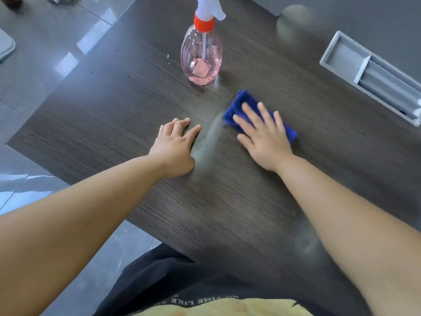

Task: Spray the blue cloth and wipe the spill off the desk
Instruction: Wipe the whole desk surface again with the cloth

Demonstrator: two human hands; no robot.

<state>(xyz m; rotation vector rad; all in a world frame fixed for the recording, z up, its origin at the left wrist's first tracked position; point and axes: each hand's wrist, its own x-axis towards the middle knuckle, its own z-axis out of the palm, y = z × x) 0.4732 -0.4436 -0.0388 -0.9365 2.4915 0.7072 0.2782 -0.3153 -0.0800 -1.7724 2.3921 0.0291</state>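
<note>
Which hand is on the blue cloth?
The right hand, fingers spread flat on the blue cloth; the left hand rests on the bare desk.

Materials/finish, bench area

Bench (227,201): dark woodgrain, matt, pale damp smear (208,137). Cloth (241,101): blue, soft nap. Spray bottle (201,55): clear pink plastic, glossy, white/orange plastic head. Cable tray (373,76): grey matt. Floor (45,42): glossy grey tiles.

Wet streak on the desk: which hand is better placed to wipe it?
Right. The right hand lies flat on the blue cloth beside the streak; the left hand holds nothing.
</note>
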